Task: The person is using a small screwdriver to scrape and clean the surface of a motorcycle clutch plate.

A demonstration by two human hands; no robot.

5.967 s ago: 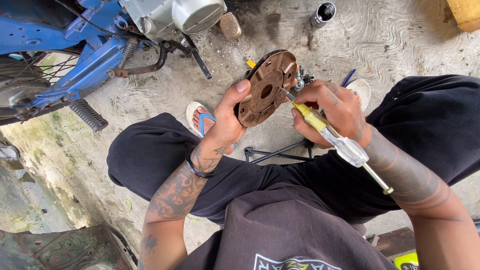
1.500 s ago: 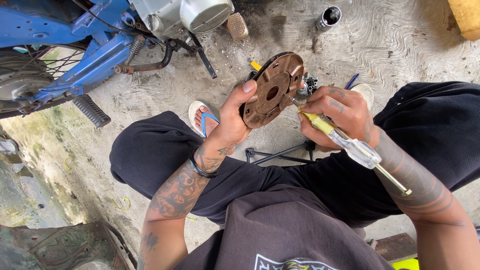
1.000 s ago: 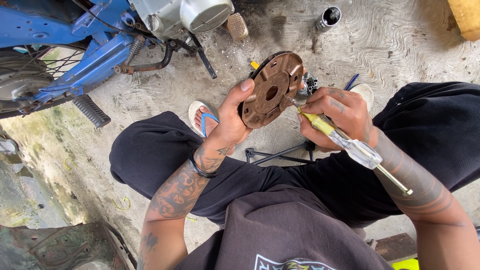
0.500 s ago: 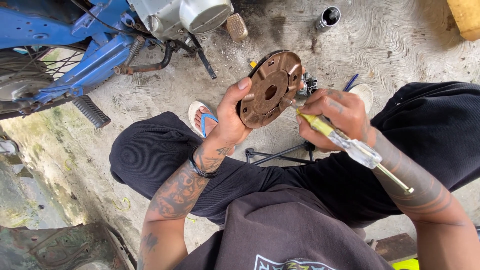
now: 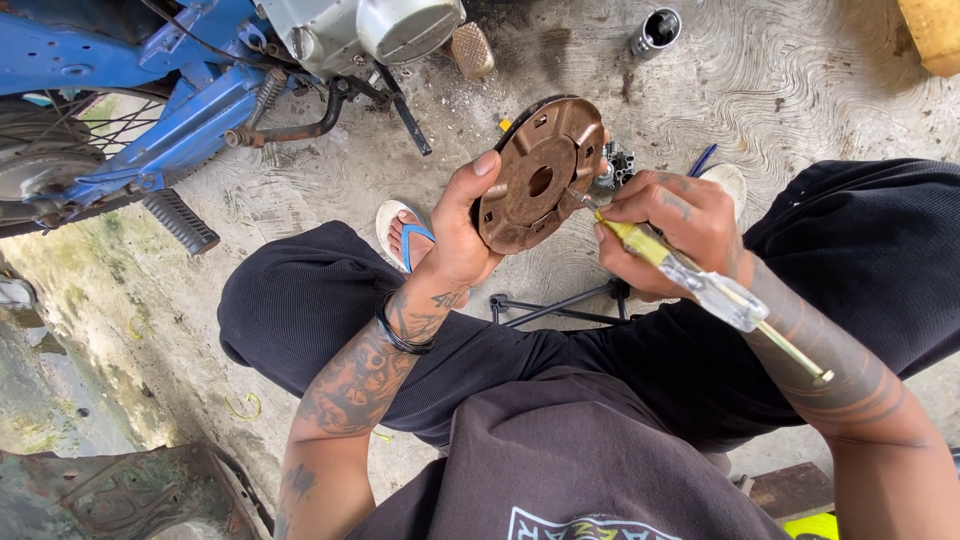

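Right, work in hand: the left hand (image 5: 455,235) gripped the rusty brown round metal plate with slots and a centre hole (image 5: 537,175), holding it on edge, above the concrete floor (image 5: 800,90) and in front of the knees.
Right hand: the right hand (image 5: 675,225) was wrapped tight round a yellow-and-clear-handled screwdriver (image 5: 700,285), its tip touching the plate's face just right of the centre hole.
Plate's place: up in the air between both hands, thumb over its left rim, fingers hidden behind.
Done so far, by my reading: the plate was off the machine and in hand; the blue motorcycle (image 5: 150,100) stood apart at the floor's top left edge, its grey engine casing (image 5: 400,25) close by.
Left to do, by my reading: the prying or scraping at the face looked unfinished; rust covered the plate, and I could not tell what the tip had hold of.
Loose parts: a small grey metal assembly (image 5: 615,165) sat just behind the plate; a silver socket (image 5: 655,30) lay near the floor's top edge.
Packages: none that I could make out.
Labels and signs: a white-and-yellow printed design (image 5: 590,525) on the dark shirt, at the bottom; a yellow block (image 5: 935,35) at the top right corner, plain.
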